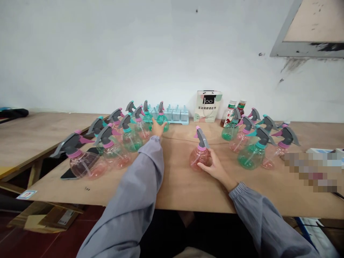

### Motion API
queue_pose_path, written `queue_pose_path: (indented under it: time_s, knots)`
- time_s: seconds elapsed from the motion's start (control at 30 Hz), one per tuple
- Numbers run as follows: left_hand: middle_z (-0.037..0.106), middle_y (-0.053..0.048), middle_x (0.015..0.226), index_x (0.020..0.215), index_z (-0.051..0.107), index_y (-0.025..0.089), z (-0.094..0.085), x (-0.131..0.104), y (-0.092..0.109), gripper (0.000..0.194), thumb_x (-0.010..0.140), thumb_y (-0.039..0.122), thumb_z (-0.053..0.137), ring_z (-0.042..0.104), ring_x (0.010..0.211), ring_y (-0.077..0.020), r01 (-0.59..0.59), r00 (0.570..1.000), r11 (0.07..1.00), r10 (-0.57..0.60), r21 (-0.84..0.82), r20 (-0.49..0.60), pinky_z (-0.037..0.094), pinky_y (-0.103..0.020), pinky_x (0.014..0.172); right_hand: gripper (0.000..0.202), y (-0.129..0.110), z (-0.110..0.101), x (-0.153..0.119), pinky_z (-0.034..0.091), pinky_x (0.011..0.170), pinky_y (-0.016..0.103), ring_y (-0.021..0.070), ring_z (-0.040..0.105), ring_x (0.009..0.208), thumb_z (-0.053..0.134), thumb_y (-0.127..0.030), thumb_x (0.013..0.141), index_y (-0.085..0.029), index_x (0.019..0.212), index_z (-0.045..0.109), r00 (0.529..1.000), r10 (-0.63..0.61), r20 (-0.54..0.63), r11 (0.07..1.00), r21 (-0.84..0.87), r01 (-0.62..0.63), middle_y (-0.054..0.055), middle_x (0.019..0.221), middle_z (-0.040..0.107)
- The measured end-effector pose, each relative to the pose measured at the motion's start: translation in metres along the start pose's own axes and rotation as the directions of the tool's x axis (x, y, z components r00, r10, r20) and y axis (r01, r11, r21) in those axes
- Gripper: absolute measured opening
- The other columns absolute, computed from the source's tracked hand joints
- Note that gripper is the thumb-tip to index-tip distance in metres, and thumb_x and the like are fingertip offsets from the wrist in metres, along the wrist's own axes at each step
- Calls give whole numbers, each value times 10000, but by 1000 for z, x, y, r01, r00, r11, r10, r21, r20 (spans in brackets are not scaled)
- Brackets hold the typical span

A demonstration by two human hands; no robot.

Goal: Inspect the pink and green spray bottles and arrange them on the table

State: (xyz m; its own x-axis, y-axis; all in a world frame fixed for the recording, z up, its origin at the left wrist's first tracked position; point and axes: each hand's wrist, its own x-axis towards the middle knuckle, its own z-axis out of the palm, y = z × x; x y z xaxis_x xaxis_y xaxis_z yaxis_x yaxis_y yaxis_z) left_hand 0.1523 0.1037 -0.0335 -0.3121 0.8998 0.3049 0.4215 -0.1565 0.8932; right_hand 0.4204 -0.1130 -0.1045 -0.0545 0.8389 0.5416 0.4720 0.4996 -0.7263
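Note:
My right hand (215,169) grips a pink spray bottle (197,157) by its round body, thumb in front. That bottle has a grey trigger head with a pink collar and stands roughly upright at the middle of the table. Farther back, my left hand (158,128) is at a green spray bottle (162,118) with a pink collar, thumb on its right and fingers on its left; the fingertips are partly hidden. Beside it is another green spray bottle (147,119). Several pink and green bottles, among them a front pink bottle (87,165), stand in a group on the left.
On the right stands a second group of spray bottles, including a green one (252,156). A pale blue rack (177,116), a paper bag (208,106) and two labelled bottles (229,114) line the wall. A dark phone (68,174) lies at the left on the wooden table (177,182).

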Motion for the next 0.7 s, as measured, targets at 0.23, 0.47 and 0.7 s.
queue_pose_path:
  time_s: [0.23,0.47,0.7]
  knots:
    - [632,-137,1279,1133,643,201,-7,-111,14,528,857,645,567,625,1152,-248,-159,885,877,330,-453,329,480,-383,993,743,1,14,0,497,1042,529,314,572,1203,784,-576,735,-249,1310,447,995,-6,-103,1000,-17,5,132,1278,541]
    - [564,-169,1351,1449,420,208,-7,-185,52,980,622,450,888,512,1330,-362,-231,788,873,426,-429,444,380,-534,1143,730,-14,44,10,513,991,552,340,595,1141,785,-605,726,-222,1268,479,997,-28,-75,999,-48,24,138,1191,569]
    - [598,-117,1308,1246,570,240,-12,-174,53,574,742,410,787,577,1226,-255,-247,876,802,424,-544,228,421,-422,1094,608,-31,-9,2,405,1128,618,382,513,1312,644,-554,885,-292,1389,428,969,-181,-166,959,-247,136,142,1360,538]
